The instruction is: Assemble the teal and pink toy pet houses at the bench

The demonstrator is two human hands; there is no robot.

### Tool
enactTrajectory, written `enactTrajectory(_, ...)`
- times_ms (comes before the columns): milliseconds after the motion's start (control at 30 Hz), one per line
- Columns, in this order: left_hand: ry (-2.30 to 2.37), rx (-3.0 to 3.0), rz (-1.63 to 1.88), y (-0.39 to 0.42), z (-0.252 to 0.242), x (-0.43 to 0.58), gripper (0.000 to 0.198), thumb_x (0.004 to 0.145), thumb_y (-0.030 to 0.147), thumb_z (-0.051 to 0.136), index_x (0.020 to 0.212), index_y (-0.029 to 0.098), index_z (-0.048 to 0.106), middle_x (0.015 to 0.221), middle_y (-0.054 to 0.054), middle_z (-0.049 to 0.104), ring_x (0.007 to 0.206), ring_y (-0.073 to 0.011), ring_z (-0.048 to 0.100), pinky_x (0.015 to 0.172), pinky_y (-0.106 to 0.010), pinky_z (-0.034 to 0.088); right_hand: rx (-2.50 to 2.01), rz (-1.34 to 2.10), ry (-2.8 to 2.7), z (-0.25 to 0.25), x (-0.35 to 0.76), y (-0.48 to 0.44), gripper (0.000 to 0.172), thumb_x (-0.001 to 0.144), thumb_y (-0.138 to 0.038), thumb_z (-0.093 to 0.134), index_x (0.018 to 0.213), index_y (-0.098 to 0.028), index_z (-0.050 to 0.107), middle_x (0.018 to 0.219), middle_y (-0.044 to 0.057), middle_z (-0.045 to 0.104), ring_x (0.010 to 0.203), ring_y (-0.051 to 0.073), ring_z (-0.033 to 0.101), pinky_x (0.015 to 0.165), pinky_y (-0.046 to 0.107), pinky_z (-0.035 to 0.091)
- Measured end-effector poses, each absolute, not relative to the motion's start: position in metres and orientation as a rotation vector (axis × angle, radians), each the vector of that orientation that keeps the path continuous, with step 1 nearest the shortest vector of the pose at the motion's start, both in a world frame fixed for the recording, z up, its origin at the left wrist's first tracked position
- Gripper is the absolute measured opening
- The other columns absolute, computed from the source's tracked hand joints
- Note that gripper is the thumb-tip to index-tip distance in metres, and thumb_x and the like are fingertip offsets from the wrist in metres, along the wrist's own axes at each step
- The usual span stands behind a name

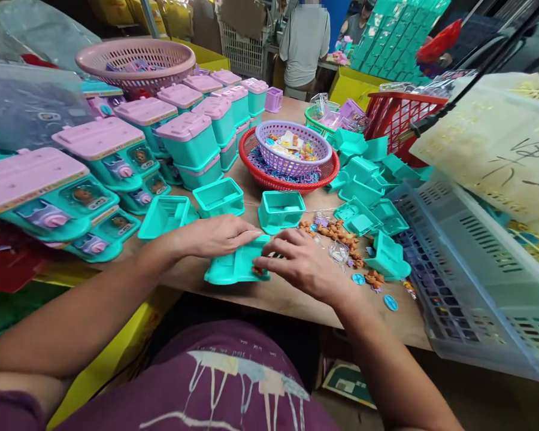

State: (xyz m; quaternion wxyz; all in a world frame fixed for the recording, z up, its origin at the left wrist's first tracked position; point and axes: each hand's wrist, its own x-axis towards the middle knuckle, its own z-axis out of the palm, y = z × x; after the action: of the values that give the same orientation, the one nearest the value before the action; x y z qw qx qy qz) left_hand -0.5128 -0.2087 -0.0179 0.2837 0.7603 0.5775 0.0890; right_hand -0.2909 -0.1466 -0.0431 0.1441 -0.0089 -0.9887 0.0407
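Nearest, the left hand (220, 235) lies along the far rim of a lidless teal plastic box (227, 272), its fingers stretched out; whether they grip the wall or only press on it cannot be told. The right hand (300, 263) bends its fingers, tips lowered at the box's right end by a small reddish-brown piece (259, 273); whether they pinch it is hidden. This box, between both hands, looks only partly fitted out. The front edge of the wooden table (291, 299) runs close on the near side of the fingers, leaving little room there.

To the right of the right fingers, brown figurines (336, 232) and blue discs (390, 302) lie loose, seemingly parts not yet used; a frosted crate (458, 332) bounds that side. Just beyond the fingertips, three open teal boxes (224, 206) look unfinished and block a straight forward reach, with narrow bare gaps between them.

Farther off to the left, stacked boxes with pink lids (185, 127) appear done. Farther to the right, a jumble of open teal boxes (362, 191) seems left to do, beside a lilac basket (287, 164) nested in a red basket (269, 182).
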Motion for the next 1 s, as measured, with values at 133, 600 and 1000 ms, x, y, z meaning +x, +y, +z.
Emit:
enactTrajectory(133, 1.295, 1.973, 0.229, -0.208, -0.027, -0.521, 0.043, 0.100, 0.040, 0.030, 0.099, 0.018, 0.067, 0.086, 0.000, 0.070, 0.072, -0.0120, 0.059, 0.071, -0.019, 0.042, 0.115, 0.025, -2.949, -0.040, -0.309, -0.146, 0.025, 0.096, -0.023, 0.051, 0.118, -0.027, 0.063, 0.115, 0.004, 0.065, 0.103, 0.023, 0.047, 0.079, 0.037, 0.037)
enactTrajectory(600, 1.199, 1.756, 0.245, -0.212, -0.040, -0.529, 0.031, 0.086, 0.043, 0.058, 0.105, 0.021, 0.066, 0.089, 0.003, 0.069, 0.079, -0.0120, 0.061, 0.068, -0.016, 0.042, -1.127, 0.130, -2.773, -0.102, -0.268, -0.113, 0.023, 0.094, -0.032, 0.051, 0.106, -0.020, 0.065, 0.097, 0.010, 0.063, 0.097, 0.025, 0.054, 0.082, 0.034, 0.043)
enactTrajectory(1000, 1.374, 1.793, 0.374, -0.208, -0.047, -0.505, 0.027, 0.081, 0.039, 0.063, 0.099, 0.020, 0.067, 0.101, 0.001, 0.071, 0.089, -0.0161, 0.064, 0.071, -0.019, 0.043, -1.377, 0.074, -2.834, -0.107, -0.297, -0.094, 0.025, 0.092, -0.031, 0.052, 0.112, -0.019, 0.061, 0.109, 0.013, 0.056, 0.098, 0.025, 0.055, 0.078, 0.032, 0.044)
